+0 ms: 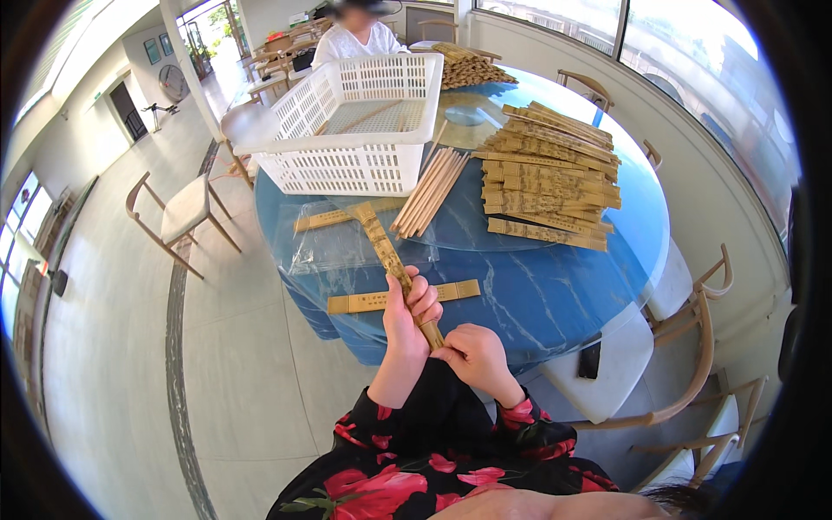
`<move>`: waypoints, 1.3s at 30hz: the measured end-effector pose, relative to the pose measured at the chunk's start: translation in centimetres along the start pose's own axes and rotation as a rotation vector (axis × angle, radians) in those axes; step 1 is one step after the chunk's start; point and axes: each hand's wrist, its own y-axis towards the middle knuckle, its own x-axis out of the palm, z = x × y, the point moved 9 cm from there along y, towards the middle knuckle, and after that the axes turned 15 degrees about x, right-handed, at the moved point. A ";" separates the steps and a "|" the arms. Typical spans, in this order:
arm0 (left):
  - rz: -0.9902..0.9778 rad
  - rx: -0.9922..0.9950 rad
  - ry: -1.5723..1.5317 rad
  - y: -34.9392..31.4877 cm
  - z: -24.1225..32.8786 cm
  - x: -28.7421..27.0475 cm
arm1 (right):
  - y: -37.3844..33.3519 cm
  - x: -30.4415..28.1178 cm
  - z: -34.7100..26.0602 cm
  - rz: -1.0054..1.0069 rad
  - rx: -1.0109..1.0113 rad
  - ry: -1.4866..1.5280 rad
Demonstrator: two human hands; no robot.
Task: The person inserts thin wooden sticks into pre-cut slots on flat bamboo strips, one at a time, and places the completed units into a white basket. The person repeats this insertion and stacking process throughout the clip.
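My left hand [404, 322] is closed around a long, tan patterned paper sleeve [379, 238], which tilts up and away toward the left over the table edge. At its near end, my right hand [474, 355] pinches the sleeve between thumb and fingers. Beneath my left hand another tan strip-shaped sleeve [364, 302] lies crosswise on the table. Just past that is a clear plastic sheet [316, 253], with a further sleeve [322, 220] beside it. A bundle of thin wooden chopsticks [435, 192] rests beyond my hands. To its right spreads a big stack of patterned sleeves [550, 178].
A white slatted plastic basket [342, 170] with a few sticks inside stands at the far left of the round blue table [529, 303]. Behind it sits a person in white [364, 39], near another tan pile [472, 68]. Wooden chairs [186, 212] stand around, one holding a dark phone-like object [589, 360].
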 end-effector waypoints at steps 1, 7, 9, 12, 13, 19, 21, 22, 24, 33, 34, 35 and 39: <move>-0.009 -0.019 0.032 -0.7 -0.4 0.4 | -0.1 -0.1 0.2 0.047 0.018 -0.031; 0.066 0.027 -0.091 -1.5 -0.1 -0.2 | 0.3 -0.1 1.1 -0.079 0.044 0.228; 0.064 0.062 -0.151 -0.5 1.0 -0.6 | 0.4 -0.1 0.6 -0.221 0.090 0.236; 0.059 0.063 -0.207 0.1 1.6 -0.7 | 0.4 0.2 0.8 -0.254 0.123 0.280; 0.051 0.065 -0.206 0.0 1.6 -0.6 | 0.4 0.3 0.8 -0.258 0.092 0.296; 0.071 0.035 -0.210 -0.4 1.1 -1.0 | 0.3 0.4 0.6 -0.207 0.069 0.198; 0.058 0.069 -0.163 -0.2 1.3 -1.1 | 0.1 0.5 0.9 -0.171 0.067 0.177; 0.032 0.093 -0.114 -0.2 1.5 -0.9 | 0.0 0.5 1.0 -0.149 0.071 0.174; -0.015 0.149 -0.016 -0.2 2.0 -0.5 | 0.0 0.5 1.1 -0.115 0.070 0.164; -0.164 0.175 0.293 -2.0 0.4 1.0 | 0.0 0.0 1.5 0.031 0.114 0.137; -0.180 0.175 0.306 -2.1 0.2 1.2 | -0.1 -0.2 1.4 0.053 0.118 0.139; -0.197 0.174 0.315 -2.3 0.0 1.3 | -0.2 -0.5 1.4 0.074 0.124 0.136; -0.220 0.182 0.385 -2.6 -0.7 1.1 | -0.5 -1.4 1.7 0.221 0.166 0.165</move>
